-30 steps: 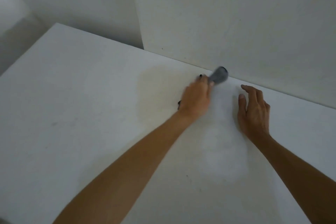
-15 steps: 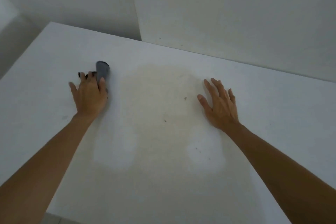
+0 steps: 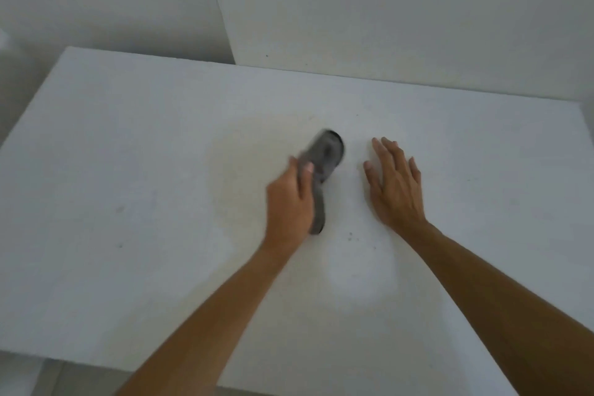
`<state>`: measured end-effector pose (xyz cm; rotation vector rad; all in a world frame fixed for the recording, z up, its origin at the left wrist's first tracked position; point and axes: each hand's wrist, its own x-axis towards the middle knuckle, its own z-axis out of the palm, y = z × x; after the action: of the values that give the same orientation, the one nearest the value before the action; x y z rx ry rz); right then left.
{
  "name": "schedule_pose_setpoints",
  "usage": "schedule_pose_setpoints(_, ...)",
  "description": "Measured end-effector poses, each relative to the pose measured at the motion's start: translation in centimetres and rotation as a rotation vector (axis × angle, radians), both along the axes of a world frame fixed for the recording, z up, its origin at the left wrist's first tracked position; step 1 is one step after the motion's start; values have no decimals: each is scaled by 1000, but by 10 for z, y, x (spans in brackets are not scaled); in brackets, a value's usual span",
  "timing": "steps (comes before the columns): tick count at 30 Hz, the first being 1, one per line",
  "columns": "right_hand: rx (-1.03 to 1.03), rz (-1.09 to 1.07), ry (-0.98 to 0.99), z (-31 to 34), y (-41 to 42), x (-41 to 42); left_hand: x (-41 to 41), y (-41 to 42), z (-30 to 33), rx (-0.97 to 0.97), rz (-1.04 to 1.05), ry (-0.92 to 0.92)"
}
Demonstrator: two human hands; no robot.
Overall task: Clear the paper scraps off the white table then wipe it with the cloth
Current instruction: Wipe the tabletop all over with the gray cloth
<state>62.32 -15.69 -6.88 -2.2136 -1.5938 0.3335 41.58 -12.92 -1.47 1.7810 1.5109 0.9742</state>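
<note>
Both hands I see mid-frame: left hand [image 3: 291,199] grasps the grey cloth [image 3: 323,157], right hand [image 3: 397,186] lies flat, released, on the white table [image 3: 128,154].

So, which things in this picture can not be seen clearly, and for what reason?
- Grey cloth, head view: blurred by motion, and its middle is covered by the left hand, so its shape is unclear.
- Dark specks on the white table: too small to tell dirt from paper bits.
- Right hand: its palm faces down, so contact with the table is hidden.
- The table's near right corner: cut off by the frame's edge.
</note>
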Motion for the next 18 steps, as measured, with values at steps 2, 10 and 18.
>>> schedule_pose_setpoints(2, 30, -18, -1, 0, -3, 8, -31, 27, 20, 102, 128, 57)
schedule_pose_setpoints(10, 24, -18, -13, -4, -17, 8, -125, 100, -23, 132, 114, 474)
schedule_pose_setpoints(18, 28, -55, 7, 5, -21, 11, 2, -31, -80, 111, -105, 533)
